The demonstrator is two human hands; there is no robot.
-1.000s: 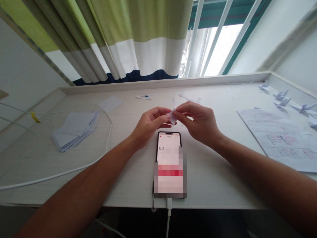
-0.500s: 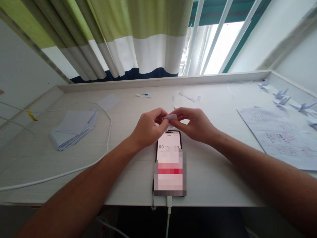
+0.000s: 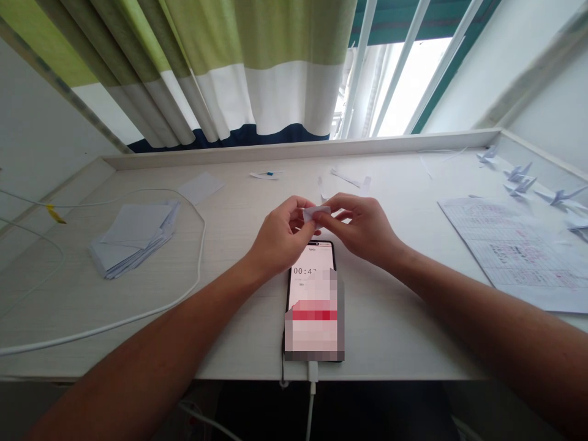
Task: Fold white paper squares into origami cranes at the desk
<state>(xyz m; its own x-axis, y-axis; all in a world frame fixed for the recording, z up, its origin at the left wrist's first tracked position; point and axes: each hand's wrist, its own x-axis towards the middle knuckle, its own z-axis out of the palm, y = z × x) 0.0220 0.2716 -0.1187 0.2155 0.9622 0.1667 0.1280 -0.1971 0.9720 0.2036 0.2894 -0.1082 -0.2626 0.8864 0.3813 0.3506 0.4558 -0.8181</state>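
Note:
Between my two hands is a small piece of folded white paper (image 3: 316, 212), just above the top end of a phone. My left hand (image 3: 285, 236) pinches its left side with thumb and fingers. From the right, my right hand (image 3: 361, 222) grips it, the thumb lying across its front. The fingers hide much of the paper, so its full shape cannot be made out. Below the hands the phone (image 3: 312, 288) lies on the white desk (image 3: 239, 349), showing a running time, its lower part blurred out.
A stack of white paper sheets (image 3: 138, 236) lies at left, beside a looping white cable (image 3: 202, 245). Paper strips (image 3: 346, 178) lie behind my hands. At right are a written sheet (image 3: 519, 251) and several folded paper cranes (image 3: 519, 174). A charging cable (image 3: 312, 373) runs from the phone.
The paper has turned a little between my fingers and shows more of its face. My right thumb now lies further across it. Both hands stay in nearly the same place.

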